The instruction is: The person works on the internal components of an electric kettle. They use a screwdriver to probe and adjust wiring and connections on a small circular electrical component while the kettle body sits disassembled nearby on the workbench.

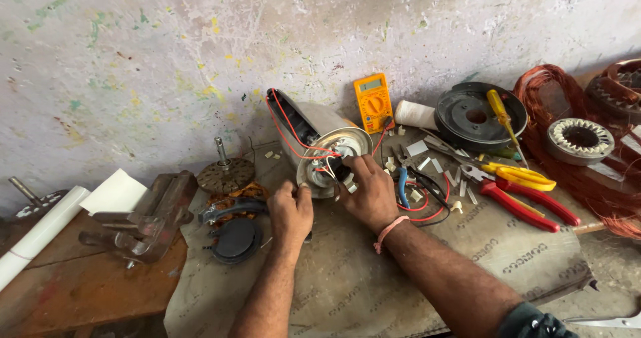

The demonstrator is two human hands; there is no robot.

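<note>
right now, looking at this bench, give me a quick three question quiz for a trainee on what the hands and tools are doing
1. True or false: the right hand is at the wires on the open end of the metal motor housing.
2. Which thing leans against the wall behind the housing? A) yellow meter B) a hammer C) a paint can
3. Fill in: the left hand rests at the housing's lower rim, and just left of it lies a round black ____.

Key
1. True; its fingers touch the wiring at the centre.
2. A
3. cap; it lies on the cardboard sheet, near the iron vise.
</note>
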